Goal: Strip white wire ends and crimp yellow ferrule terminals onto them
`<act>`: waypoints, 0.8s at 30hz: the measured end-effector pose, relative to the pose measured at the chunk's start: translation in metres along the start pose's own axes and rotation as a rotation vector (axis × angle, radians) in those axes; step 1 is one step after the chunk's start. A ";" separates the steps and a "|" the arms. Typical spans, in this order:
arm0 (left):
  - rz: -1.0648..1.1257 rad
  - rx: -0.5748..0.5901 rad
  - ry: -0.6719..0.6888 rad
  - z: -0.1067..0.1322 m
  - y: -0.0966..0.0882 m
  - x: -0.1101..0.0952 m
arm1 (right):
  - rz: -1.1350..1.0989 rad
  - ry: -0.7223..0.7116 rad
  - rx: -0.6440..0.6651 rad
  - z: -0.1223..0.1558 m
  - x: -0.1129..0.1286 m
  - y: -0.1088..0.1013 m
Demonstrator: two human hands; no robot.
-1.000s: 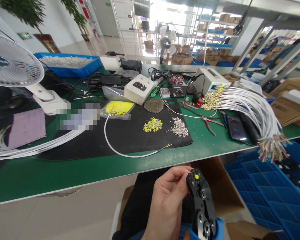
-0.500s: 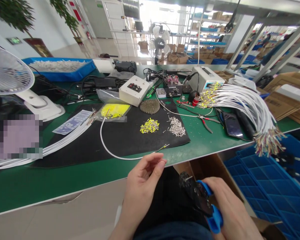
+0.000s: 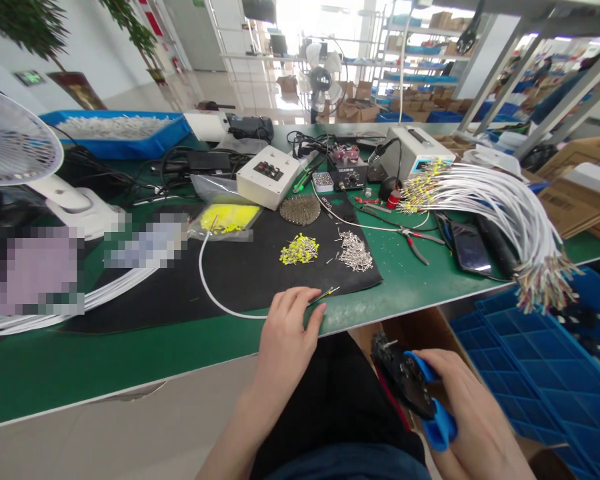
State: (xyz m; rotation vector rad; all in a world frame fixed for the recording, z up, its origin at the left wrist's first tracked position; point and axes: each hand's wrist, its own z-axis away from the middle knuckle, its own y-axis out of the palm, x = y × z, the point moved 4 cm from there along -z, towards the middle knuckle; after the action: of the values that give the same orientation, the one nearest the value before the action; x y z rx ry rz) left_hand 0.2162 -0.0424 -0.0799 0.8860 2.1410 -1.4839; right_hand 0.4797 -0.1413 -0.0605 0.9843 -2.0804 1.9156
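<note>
one green table point(image 3: 145, 363) ran across the view, and on it a black mat point(image 3: 240, 273) lay under many of the small parts. a thick bundle of white cables point(image 3: 485, 193) arched over the table's right side, its near ends spreading past the edge. a single white cable point(image 3: 243, 315) curved down from a clear bag point(image 3: 213, 189) across the mat, toward the table's near edge. the left hand point(image 3: 287, 333) rested over that cable close to its near end, fingers bent and thumb held apart; whether they pinched it i could not tell. the right hand point(image 3: 473, 407), below the table edge, gripped a tilted black crimping tool point(image 3: 405, 380) by its spread blue handles. a pale switch box point(image 3: 269, 177) stood at the back of the mat, beside the bag, whose yellow pieces point(image 3: 233, 218) showed through the plastic. nearer lay a heap of silver pins point(image 3: 355, 252) and, to its left, a heap of yellow-tipped pins point(image 3: 299, 249), the two apart. yellow and silver tips point(image 3: 331, 291) showed at the cable's end beyond the fingers, and one thin silver pin point(image 3: 390, 344) stuck out from the tool's head.
</note>
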 end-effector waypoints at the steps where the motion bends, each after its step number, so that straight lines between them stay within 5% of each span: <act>1: -0.031 0.013 0.009 -0.004 0.005 0.004 | -0.039 0.055 -0.002 0.001 -0.001 0.002; 7: -0.070 0.077 0.003 -0.019 0.015 0.013 | -0.319 0.536 -0.150 0.007 -0.007 0.013; 12: 0.095 0.092 -0.059 -0.007 -0.003 -0.005 | -0.502 0.537 -0.076 -0.006 -0.005 0.014; 17: 0.560 0.241 -0.309 0.014 -0.008 -0.019 | -0.672 0.663 -0.147 -0.027 0.008 0.011; 24: 0.947 0.399 -0.447 0.027 -0.003 -0.039 | -0.836 0.542 -0.136 -0.065 0.033 0.017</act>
State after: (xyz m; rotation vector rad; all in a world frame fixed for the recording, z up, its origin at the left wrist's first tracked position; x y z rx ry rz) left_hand 0.2412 -0.0788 -0.0633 1.2913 0.8773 -1.3824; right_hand 0.4242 -0.0934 -0.0456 0.9445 -1.1939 1.3644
